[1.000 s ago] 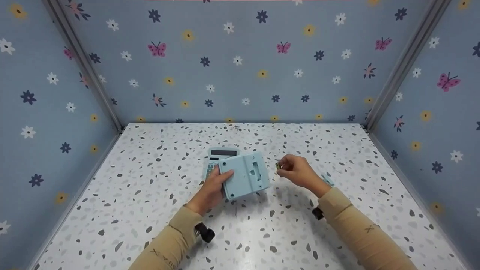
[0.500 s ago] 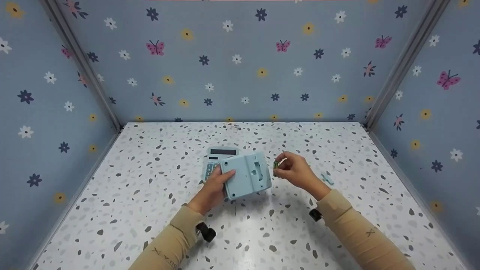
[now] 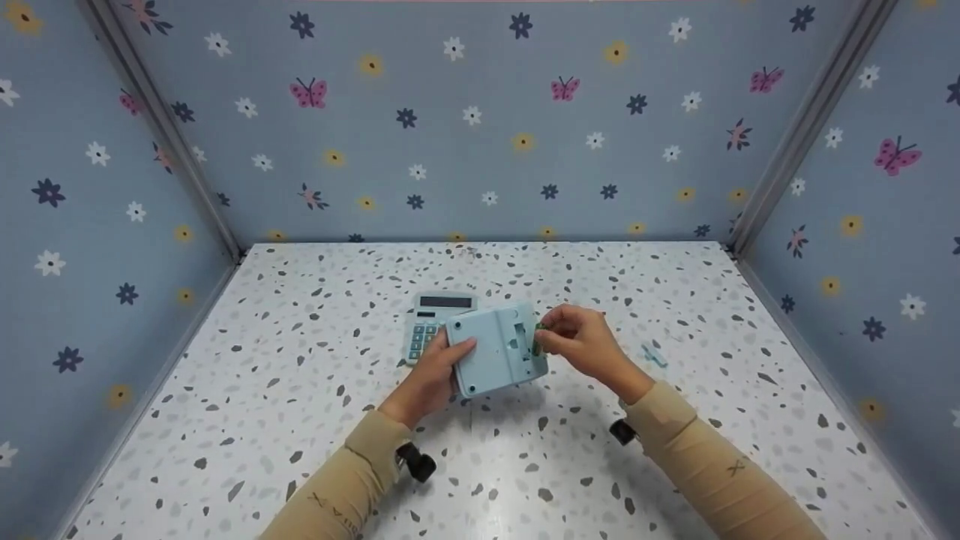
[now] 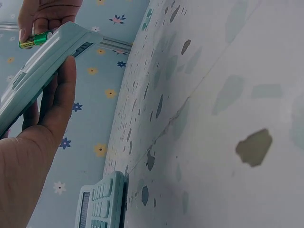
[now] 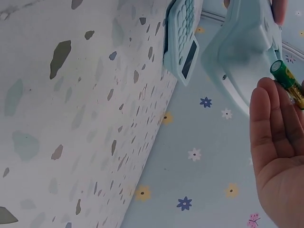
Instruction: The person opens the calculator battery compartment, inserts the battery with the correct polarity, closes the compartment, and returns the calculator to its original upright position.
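Observation:
My left hand (image 3: 435, 371) grips a light blue calculator (image 3: 487, 360) by its left side, held up with its back toward me. An open battery slot (image 3: 520, 341) shows near the calculator's right edge. Between the fingertips and thumb of my right hand (image 3: 589, 345) is a small green and yellow battery (image 5: 287, 80), right at that edge beside the slot. In the left wrist view the same battery (image 4: 35, 40) lies just over the raised end of the calculator.
A second light blue calculator (image 3: 446, 302) lies face up on the speckled table (image 3: 337, 450), partly behind the held one. A small light blue battery cover (image 3: 653, 355) lies right of the right hand. Flowered panels (image 3: 480, 127) enclose the back and sides.
My right hand has moved left with the battery, from apart from the calculator to its right edge. The held calculator has shifted slightly right.

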{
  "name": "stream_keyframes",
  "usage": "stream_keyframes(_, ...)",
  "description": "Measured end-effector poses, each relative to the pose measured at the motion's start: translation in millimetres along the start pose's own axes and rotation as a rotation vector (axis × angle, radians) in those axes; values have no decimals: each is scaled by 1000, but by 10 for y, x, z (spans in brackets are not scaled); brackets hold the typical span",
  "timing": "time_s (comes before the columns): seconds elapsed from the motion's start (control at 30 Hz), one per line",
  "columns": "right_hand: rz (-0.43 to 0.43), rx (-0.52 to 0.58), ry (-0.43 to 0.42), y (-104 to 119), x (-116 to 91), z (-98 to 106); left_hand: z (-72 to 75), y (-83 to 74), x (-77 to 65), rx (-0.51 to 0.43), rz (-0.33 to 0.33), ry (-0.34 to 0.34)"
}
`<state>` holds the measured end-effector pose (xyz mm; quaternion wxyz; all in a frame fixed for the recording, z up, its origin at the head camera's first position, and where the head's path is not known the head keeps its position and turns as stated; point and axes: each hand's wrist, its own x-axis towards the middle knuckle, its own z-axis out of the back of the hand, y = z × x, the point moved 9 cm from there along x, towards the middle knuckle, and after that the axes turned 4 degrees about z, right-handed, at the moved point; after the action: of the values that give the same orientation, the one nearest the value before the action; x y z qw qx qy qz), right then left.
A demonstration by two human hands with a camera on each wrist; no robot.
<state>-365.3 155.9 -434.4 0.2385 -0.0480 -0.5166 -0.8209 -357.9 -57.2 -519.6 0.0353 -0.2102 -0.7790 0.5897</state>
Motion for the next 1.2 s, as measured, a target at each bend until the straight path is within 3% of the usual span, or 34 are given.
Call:
stream_keyframes(0.27,23,13,-7,70,0,-59,-24,9,-9,-13,4,-15)
stream_keyframes(0.8,25,-26,-20,101,4,-65,-112,-47,-29,-8,-11,38)
stream_keyframes(0.97,37,-104,-21,102,10,-63,-157,-59,-37,0,-26,73)
stream_keyframes(1.2,93,-201,-42,166,-9,-50,-180,-51,-40,-14,-28,70)
